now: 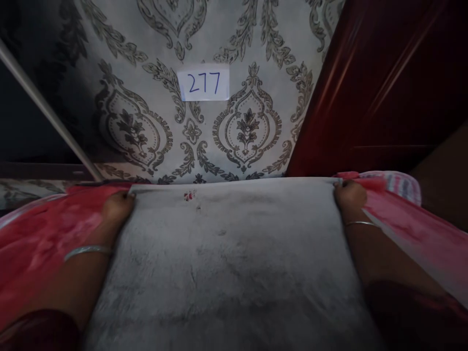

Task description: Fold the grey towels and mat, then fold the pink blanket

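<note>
A wide grey-white cloth (226, 253) hangs or lies stretched in front of me, smudged with dark patches and marked by a small red print near its far edge. At its far left corner my left hand (119, 208) is closed on the edge. My right hand (349, 196) grips the far right corner in the same way, so the edge between them runs nearly straight. Both wrists wear thin bangles. Whether the cloth is one layer or several, I cannot tell.
Pink-red fabric (51, 234) spreads out at the left, and more pink fabric (417, 229) at the right. Behind stands a patterned wall (197, 146) with a paper label (204, 83) reading 277. A dark red panel (365, 87) rises at the right; a dark screen-like panel (32, 112) is at the left.
</note>
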Demonstrator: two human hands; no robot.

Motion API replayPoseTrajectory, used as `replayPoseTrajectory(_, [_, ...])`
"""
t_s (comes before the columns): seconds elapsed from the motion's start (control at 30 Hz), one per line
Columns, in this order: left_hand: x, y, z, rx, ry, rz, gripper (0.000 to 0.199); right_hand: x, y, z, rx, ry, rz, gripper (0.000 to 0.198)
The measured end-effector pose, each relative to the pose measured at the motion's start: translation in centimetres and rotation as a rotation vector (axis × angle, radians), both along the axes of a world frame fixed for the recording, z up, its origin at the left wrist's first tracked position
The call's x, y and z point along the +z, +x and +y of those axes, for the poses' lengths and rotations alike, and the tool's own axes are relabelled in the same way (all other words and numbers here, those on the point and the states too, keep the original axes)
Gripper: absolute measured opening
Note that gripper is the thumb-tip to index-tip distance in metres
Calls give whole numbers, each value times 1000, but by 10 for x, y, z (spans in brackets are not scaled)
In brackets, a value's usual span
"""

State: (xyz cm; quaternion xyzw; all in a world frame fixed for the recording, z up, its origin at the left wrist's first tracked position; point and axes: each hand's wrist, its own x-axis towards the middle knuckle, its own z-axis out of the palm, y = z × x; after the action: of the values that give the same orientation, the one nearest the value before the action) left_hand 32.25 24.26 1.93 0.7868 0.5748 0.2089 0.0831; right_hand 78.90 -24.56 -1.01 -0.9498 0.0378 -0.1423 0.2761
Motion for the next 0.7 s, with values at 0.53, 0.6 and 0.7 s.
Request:
replayPoseTrajectory(0.53, [1,11,1,64,67,-85,54,-3,4,7,-58,321,-219,33])
replayPoseTrajectory(0.6, [0,11,4,101,56,-128,52,-2,4,9,-65,468,-222,30])
replayPoseTrajectory(0.7, [0,13,6,132,66,-123,52,-3,9,11,-94,520,-226,31])
